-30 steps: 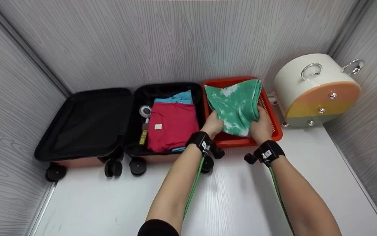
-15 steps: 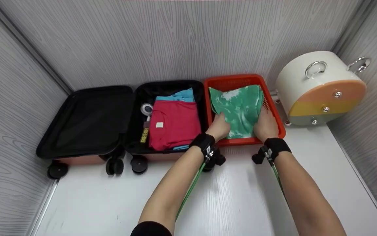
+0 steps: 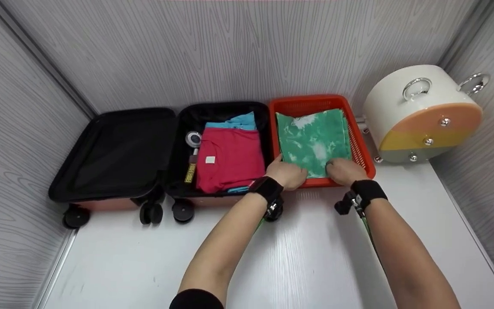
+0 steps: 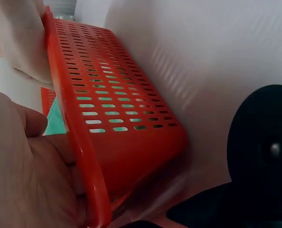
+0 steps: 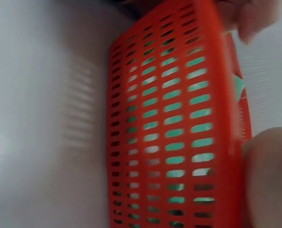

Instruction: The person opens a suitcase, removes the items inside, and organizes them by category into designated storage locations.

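Note:
A folded green-and-white tie-dye cloth (image 3: 313, 139) lies flat inside a red plastic basket (image 3: 369, 169). At the basket's near left corner is my left hand (image 3: 287, 174), its thumb apart from the fingers. In the left wrist view, the fingers of that left hand (image 4: 26, 166) reach over the rim, with their tips hidden behind the wall. My right hand (image 3: 345, 170) touches the cloth's front edge with bent fingers. The right wrist view shows mostly the basket's slotted wall (image 5: 164, 118), so whether the right fingers pinch cloth is hidden.
Left of the basket lies an opened suitcase (image 3: 221, 196) with a folded pink shirt (image 3: 231, 159), blue cloth (image 3: 244, 120) and a white round-headed item (image 3: 193, 139). Its black other half (image 3: 118, 154) lies further left. A cream drum-shaped cabinet (image 3: 401, 96) stands at right.
The green cloth has gone down from above the basket to lie flat inside it. Both hands have slid from the cloth's sides toward its front edge and come closer together.

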Tool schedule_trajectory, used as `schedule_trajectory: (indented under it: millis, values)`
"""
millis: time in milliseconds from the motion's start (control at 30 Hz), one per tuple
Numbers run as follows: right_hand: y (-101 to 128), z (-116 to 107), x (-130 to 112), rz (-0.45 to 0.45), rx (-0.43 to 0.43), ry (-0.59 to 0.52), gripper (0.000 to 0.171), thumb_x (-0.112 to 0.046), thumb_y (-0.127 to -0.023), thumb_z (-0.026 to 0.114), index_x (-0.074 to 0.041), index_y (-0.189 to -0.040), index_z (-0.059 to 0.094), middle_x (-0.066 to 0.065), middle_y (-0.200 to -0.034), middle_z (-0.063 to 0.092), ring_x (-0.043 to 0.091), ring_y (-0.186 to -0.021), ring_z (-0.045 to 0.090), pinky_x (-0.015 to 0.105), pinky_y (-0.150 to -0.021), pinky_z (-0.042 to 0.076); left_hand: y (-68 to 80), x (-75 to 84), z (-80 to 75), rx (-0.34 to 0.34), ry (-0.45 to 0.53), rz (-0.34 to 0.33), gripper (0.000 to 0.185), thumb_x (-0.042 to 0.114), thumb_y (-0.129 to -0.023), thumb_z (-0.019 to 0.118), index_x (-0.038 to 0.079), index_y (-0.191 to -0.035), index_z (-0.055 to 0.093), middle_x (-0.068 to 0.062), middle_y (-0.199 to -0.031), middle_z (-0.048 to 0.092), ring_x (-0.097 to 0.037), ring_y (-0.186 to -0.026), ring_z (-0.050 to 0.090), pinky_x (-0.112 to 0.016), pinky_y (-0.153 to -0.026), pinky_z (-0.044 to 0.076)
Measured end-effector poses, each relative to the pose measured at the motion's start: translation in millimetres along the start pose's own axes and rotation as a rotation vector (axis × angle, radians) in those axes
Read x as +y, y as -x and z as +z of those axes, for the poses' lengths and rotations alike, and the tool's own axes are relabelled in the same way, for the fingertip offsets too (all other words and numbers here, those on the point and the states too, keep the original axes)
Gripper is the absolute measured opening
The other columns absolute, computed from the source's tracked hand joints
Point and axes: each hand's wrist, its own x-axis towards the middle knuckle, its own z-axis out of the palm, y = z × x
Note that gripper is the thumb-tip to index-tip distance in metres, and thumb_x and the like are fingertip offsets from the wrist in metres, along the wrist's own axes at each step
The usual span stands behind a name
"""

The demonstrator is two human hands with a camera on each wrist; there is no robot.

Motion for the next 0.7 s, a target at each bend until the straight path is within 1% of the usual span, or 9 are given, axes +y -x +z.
schedule_trajectory:
  millis: [67, 100, 167, 233, 300, 367, 533, 600, 700]
  values:
    - [0.4, -3.1, -2.8, -0.001, -0.032, -0.036, 0.044, -0.022, -0.103, 0.032, 0.002, -0.117, 0.066, 0.022, -0.121, 0.063, 0.038, -0.106, 0.057, 0.057, -0.095, 0.045, 3.6, -5.9, -1.7, 0.016, 0.104, 0.008, 0.046, 0.028, -0.114, 0.025, 0.007, -0.115, 0.067, -0.010, -0.112, 0.072, -0.019, -0.131, 0.055, -0.049, -0.124, 0.013]
    - [0.4, -4.2, -3.7, 0.009, -0.037, -0.057, 0.045, -0.022, -0.104, 0.032, 0.002, -0.122, 0.065, 0.023, -0.126, 0.062, 0.039, -0.111, 0.056, 0.057, -0.099, 0.043, 6.0, -9.9, -2.1, 0.043, 0.174, 0.002, 0.046, 0.028, -0.114, 0.026, 0.007, -0.123, 0.065, -0.011, -0.121, 0.070, -0.019, -0.134, 0.053, -0.046, -0.124, 0.015]
    - [1.2, -5.5, -5.2, 0.036, -0.020, -0.098, 0.049, -0.022, -0.105, 0.031, 0.003, -0.135, 0.060, 0.025, -0.138, 0.057, 0.042, -0.123, 0.053, 0.058, -0.106, 0.039, 12.6, -21.0, -1.7, 0.143, 0.396, -0.028, 0.050, 0.032, -0.114, 0.025, 0.006, -0.137, 0.062, -0.010, -0.136, 0.064, -0.017, -0.140, 0.047, -0.038, -0.123, 0.018]
    - [2.1, -6.1, -6.8, 0.055, 0.033, -0.130, 0.051, -0.024, -0.107, 0.030, 0.003, -0.142, 0.055, 0.026, -0.145, 0.053, 0.044, -0.132, 0.048, 0.059, -0.111, 0.036, 22.0, -35.9, -2.3, 0.249, 0.559, -0.050, 0.052, 0.035, -0.113, 0.028, 0.005, -0.144, 0.058, -0.011, -0.145, 0.058, -0.018, -0.143, 0.043, -0.033, -0.121, 0.023]
    - [2.5, -6.6, -8.9, 0.049, 0.095, -0.166, 0.052, -0.026, -0.109, 0.031, 0.004, -0.147, 0.050, 0.026, -0.149, 0.049, 0.044, -0.138, 0.044, 0.059, -0.113, 0.033, 33.9, -54.2, -3.2, 0.330, 0.628, -0.075, 0.051, 0.035, -0.113, 0.032, 0.009, -0.155, 0.045, -0.007, -0.157, 0.045, -0.020, -0.146, 0.038, -0.032, -0.119, 0.029]
    - [2.9, -8.1, -14.3, 0.028, 0.142, -0.207, 0.053, -0.030, -0.111, 0.032, 0.003, -0.149, 0.048, 0.024, -0.150, 0.049, 0.043, -0.139, 0.043, 0.058, -0.114, 0.033, 47.8, -74.5, -4.7, 0.375, 0.657, -0.114, 0.052, 0.035, -0.112, 0.035, 0.008, -0.156, 0.042, -0.008, -0.159, 0.043, -0.022, -0.147, 0.037, -0.034, -0.119, 0.029]
    - [2.8, -10.8, -42.3, -0.023, 0.196, -0.339, 0.054, -0.035, -0.112, 0.034, -0.003, -0.155, 0.043, 0.018, -0.155, 0.045, 0.037, -0.142, 0.041, 0.055, -0.114, 0.034, 80.7, -120.3, -6.6, 0.397, 0.744, -0.309, 0.057, 0.037, -0.110, 0.043, 0.006, -0.157, 0.039, -0.009, -0.160, 0.040, -0.023, -0.148, 0.035, -0.038, -0.119, 0.029]
    - [3.0, -9.1, -57.3, -0.057, 0.202, -0.399, 0.054, -0.036, -0.111, 0.036, -0.006, -0.156, 0.042, 0.016, -0.156, 0.045, 0.035, -0.141, 0.043, 0.054, -0.113, 0.036, 91.0, -134.7, -5.8, 0.401, 0.768, -0.381, 0.058, 0.036, -0.109, 0.044, 0.004, -0.157, 0.038, -0.011, -0.160, 0.040, -0.025, -0.147, 0.036, -0.040, -0.119, 0.030]
    - [4.9, -3.2, -81.0, -0.134, 0.199, -0.495, 0.052, -0.035, -0.111, 0.039, -0.008, -0.156, 0.042, 0.014, -0.156, 0.045, 0.032, -0.141, 0.044, 0.051, -0.112, 0.038, 104.8, -151.5, -1.9, 0.408, 0.788, -0.457, 0.060, 0.033, -0.108, 0.043, -0.001, -0.157, 0.037, -0.015, -0.159, 0.040, -0.028, -0.146, 0.037, -0.041, -0.118, 0.032]
